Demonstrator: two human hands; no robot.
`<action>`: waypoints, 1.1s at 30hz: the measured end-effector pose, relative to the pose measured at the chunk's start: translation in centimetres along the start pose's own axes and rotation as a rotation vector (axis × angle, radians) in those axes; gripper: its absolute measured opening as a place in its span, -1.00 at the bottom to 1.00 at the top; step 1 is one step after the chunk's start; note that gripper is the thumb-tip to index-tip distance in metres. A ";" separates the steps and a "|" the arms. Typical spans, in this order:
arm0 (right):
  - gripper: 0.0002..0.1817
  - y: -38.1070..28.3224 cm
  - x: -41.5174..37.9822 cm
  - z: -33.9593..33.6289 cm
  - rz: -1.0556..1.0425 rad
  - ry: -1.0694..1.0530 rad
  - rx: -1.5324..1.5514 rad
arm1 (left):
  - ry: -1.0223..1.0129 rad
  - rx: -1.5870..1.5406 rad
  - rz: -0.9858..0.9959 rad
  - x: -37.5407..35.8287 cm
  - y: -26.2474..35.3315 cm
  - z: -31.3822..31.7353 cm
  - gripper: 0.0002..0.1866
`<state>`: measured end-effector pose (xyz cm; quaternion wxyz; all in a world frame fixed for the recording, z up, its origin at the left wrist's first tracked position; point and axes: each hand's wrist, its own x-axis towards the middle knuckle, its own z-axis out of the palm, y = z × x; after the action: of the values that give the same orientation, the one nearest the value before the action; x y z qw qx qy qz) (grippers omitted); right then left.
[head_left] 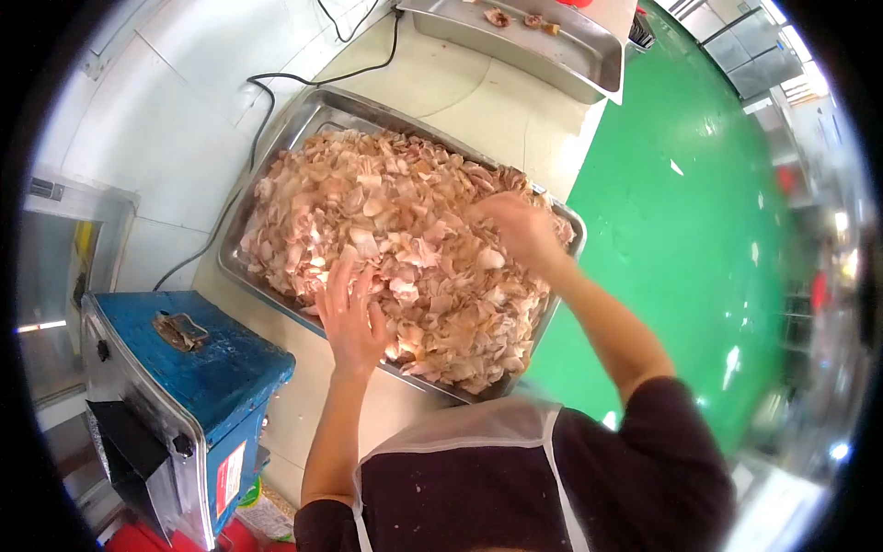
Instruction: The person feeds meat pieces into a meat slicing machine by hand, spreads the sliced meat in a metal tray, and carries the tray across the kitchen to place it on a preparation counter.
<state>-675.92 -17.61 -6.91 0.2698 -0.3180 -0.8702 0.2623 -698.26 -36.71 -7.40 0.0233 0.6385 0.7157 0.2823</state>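
Note:
A large metal tray [241, 262] is heaped with thin, pale pink and tan slices that look like meat [414, 198]. My left hand [354, 317] rests on the near left part of the heap, its fingers spread over the slices. Toward the right side of the pile, my right hand [522, 228] reaches down with its fingertips at the slices. Motion blurs that hand, and its fingers are partly hidden, so I cannot tell whether it grips any.
A blue-topped metal machine [207, 363] stands left of the tray. Beyond it lies a black cable [267, 92] along the tiled wall. A deep steel pan [515, 51] with a few brownish pieces sits at the back. Green floor [671, 230] extends to the right.

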 end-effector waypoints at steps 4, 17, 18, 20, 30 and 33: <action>-0.70 6.4 -0.8 -1.5 0.235 0.255 -0.080 | 0.045 -0.120 -0.125 -4.3 0.4 2.4 -0.40; -0.44 -7.2 4.9 5.8 0.033 -0.599 -0.245 | -0.097 -0.094 -0.064 -4.6 5.2 2.0 -0.26; -0.45 -8.5 5.1 4.0 -0.025 -0.668 -0.213 | -0.191 -0.081 0.092 -5.5 6.2 2.4 -0.28; -0.50 -10.3 5.1 0.3 0.065 -0.534 -0.011 | -0.410 -0.086 0.415 -5.8 7.8 3.6 -0.37; -0.65 -2.9 -7.9 -1.7 0.280 -0.239 -0.029 | -0.286 0.449 0.364 2.3 2.2 5.9 -0.51; -0.72 -3.0 -11.0 -1.5 0.283 -0.118 0.105 | -0.057 0.056 0.230 2.0 2.0 2.8 -0.56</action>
<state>-668.99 -26.83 -7.31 0.1951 -0.4068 -0.8163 0.3608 -695.70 -33.73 -8.24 -0.0066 0.7246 0.6443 0.2446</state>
